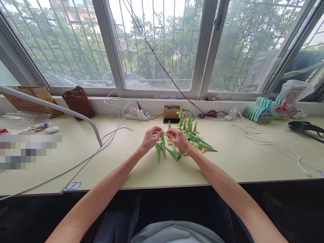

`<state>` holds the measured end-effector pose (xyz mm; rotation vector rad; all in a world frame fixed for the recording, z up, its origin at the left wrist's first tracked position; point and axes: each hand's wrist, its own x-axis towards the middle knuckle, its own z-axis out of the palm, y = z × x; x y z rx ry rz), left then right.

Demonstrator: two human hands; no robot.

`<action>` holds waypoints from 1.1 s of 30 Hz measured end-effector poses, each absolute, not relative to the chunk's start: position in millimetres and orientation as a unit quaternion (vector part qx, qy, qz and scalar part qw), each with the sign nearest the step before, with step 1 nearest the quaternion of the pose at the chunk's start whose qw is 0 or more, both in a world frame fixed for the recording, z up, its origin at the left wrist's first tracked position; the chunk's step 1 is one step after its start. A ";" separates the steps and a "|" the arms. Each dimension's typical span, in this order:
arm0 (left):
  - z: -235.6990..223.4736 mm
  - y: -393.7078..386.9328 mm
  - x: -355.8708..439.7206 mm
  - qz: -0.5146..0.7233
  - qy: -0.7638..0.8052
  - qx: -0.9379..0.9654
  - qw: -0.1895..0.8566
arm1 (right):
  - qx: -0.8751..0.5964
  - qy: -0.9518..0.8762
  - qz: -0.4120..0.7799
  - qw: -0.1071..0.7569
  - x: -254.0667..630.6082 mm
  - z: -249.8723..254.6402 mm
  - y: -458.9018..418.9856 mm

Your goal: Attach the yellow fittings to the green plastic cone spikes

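My left hand [152,136] is closed around the top of a green plastic watering spike [163,145], its point hanging down. The fingers of my right hand [178,137] pinch a small yellow valve [165,134] at the spike's upper end; whether the two are joined I cannot tell. Below my left hand, other green spikes [158,154] lie on the table. A loose green spike [174,154] lies under my right hand with its hollow end toward me. Beyond and right of that hand is a pile of green spikes [199,139], some upright, with yellow valves [203,150] among them.
A phone in a cardboard stand [172,110] is behind the pile. White cables cross the table [126,172] on both sides. At the back stand a brown pouch [79,103], a power strip [138,116] and teal hangers [260,109]. A black headset-like item [305,128] is far right.
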<state>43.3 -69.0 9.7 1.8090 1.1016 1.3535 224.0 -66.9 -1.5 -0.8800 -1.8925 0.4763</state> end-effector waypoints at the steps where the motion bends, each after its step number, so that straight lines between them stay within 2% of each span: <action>1: 9.7 -69.2 43.2 0.513 0.414 0.684 0.312 | -0.361 -0.775 0.196 0.480 224.1 -1.1 -67.1; 11: 9.6 -69.2 43.8 0.518 0.403 0.671 0.346 | -0.359 -0.767 0.203 0.491 223.9 -0.3 -67.3; 33: 12.0 -71.7 43.6 0.515 0.404 0.669 0.353 | -0.356 -0.760 0.221 0.497 223.4 1.0 -69.6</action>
